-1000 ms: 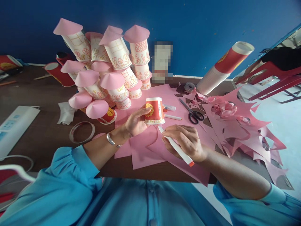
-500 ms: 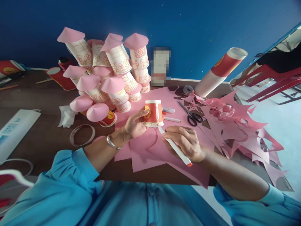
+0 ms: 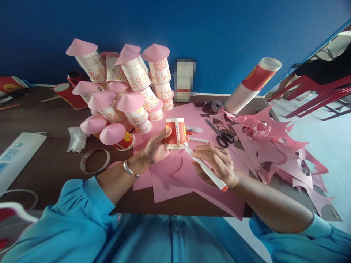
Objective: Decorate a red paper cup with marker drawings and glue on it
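In my left hand is a red and white paper cup, rim down, with yellow and orange drawing along its white band. My right hand grips a white marker with an orange-red end; its tip meets the band at the cup's lower right. Pink paper sheets lie beneath both hands. Just behind the cup rest a second marker and a glue stick. Black-handled scissors lie to the right of them.
Decorated cups with pink cone roofs stand stacked at the left back. A tall stack of paper cups leans at the right back, near pink paper scraps. A tape roll and a white power strip lie on the left.
The cup has turned slightly in my left hand, bringing its white text strip further left. My right hand keeps the marker at the band. The whole view has shifted a little.
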Tool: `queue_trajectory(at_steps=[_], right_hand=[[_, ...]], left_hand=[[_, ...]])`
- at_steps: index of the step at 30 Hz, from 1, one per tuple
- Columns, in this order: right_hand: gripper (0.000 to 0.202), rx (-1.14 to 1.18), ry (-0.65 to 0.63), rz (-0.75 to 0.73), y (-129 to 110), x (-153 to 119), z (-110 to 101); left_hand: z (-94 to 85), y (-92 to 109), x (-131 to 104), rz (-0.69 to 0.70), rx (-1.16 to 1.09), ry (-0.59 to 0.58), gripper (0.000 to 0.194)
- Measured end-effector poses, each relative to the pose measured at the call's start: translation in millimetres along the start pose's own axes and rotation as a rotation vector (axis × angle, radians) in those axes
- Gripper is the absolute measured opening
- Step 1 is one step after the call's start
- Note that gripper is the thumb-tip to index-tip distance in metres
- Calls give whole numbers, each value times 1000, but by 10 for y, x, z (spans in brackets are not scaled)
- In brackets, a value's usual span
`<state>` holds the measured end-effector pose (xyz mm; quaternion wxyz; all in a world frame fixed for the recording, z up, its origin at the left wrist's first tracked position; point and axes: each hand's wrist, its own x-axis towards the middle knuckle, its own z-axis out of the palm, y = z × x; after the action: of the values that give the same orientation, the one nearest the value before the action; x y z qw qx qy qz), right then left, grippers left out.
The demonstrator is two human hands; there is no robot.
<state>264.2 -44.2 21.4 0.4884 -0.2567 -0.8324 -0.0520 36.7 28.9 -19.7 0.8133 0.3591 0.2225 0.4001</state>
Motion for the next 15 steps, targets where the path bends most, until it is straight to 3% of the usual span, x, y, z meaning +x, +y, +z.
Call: queue_trajectory(at_steps=[4,9,15], right_hand=[[20,34,36,50,-16,36,-15],[27,44,12,13,-6,15,-7],[20,13,-2,4,-18,33,0]], left_hand=[[71,39,5,8,-21,-14,49],[72,49,0,-16,27,-3,59],[59,25,-5,-6,-6,24,52]])
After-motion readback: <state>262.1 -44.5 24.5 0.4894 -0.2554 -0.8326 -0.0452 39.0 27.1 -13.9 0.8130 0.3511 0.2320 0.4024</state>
